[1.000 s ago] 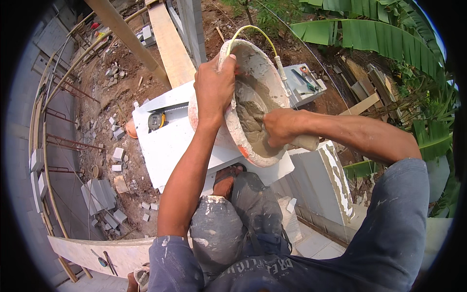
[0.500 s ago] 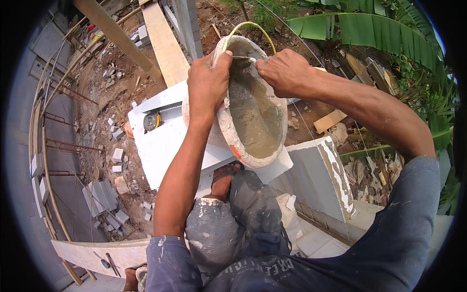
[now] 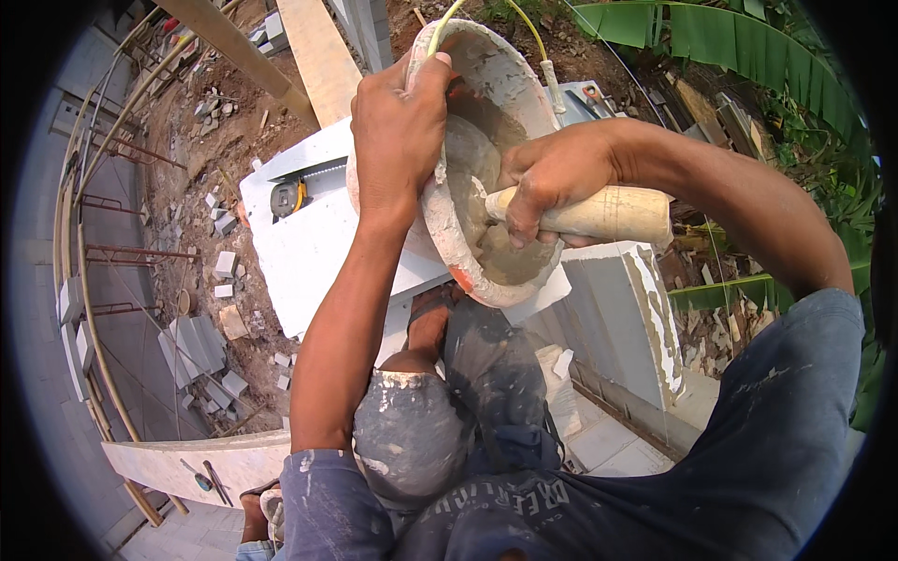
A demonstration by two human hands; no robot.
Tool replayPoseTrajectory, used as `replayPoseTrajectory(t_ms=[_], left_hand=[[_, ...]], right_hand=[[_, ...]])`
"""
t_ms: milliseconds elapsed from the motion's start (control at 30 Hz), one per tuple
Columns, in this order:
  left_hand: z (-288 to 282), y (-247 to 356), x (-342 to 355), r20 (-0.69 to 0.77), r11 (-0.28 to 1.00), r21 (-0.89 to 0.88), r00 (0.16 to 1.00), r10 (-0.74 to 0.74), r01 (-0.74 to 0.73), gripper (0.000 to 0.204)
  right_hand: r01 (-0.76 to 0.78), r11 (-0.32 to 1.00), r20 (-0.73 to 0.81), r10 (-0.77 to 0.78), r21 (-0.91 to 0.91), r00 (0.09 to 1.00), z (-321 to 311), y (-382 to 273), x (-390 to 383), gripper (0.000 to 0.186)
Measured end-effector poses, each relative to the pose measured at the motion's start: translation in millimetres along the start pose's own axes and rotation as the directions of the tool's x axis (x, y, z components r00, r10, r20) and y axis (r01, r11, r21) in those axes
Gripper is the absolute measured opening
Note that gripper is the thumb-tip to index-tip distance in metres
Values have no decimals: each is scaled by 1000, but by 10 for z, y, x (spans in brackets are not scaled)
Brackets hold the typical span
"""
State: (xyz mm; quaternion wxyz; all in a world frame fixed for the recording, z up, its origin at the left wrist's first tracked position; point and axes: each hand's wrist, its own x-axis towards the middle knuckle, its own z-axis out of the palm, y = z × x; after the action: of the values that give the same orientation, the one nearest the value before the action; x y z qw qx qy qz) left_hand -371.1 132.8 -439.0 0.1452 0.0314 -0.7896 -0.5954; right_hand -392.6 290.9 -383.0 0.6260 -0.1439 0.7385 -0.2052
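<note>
My left hand is closed on the rim of a mortar-crusted bucket, its thumb over the edge beside the yellow handle. The bucket is tilted toward me, and wet grey mortar lies inside. My right hand grips a trowel by its thick wooden handle, over the bucket's right side. Its blade end points into the bucket, partly hidden by my hand and smeared with mortar.
White blocks under the bucket carry a tape measure. To the right stands a grey block wall with mortar on its edge. A plank, bamboo poles and rubble lie left. Another person's foot shows at lower left.
My right hand has swung down and toward me from the far part of the bucket, turning so the wooden handle now shows. The bucket sits slightly higher in view; my left hand keeps its hold.
</note>
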Motion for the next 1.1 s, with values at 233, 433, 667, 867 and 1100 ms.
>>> replayPoseTrajectory(t_ms=[233, 433, 667, 867, 1100], left_hand=[[43, -88, 139, 10, 996, -86, 1000, -14, 14, 40], [99, -40, 55, 24, 997, -72, 1000, 14, -12, 37], [13, -86, 105, -39, 999, -39, 999, -32, 31, 38], [22, -150, 135, -59, 1000, -25, 998, -8, 6, 37], [127, -148, 127, -42, 997, -73, 999, 20, -23, 36]], right_hand=[[-317, 637, -462, -70, -702, 884, 199, 545, 360, 29], [-289, 636, -510, -193, -715, 838, 99, 361, 155, 26], [-202, 667, -516, -313, -717, 798, 43, 362, -3, 24], [-154, 632, -382, -243, -759, 892, 265, 316, 121, 25], [-254, 565, -363, -86, -785, 928, 303, 501, 177, 22]])
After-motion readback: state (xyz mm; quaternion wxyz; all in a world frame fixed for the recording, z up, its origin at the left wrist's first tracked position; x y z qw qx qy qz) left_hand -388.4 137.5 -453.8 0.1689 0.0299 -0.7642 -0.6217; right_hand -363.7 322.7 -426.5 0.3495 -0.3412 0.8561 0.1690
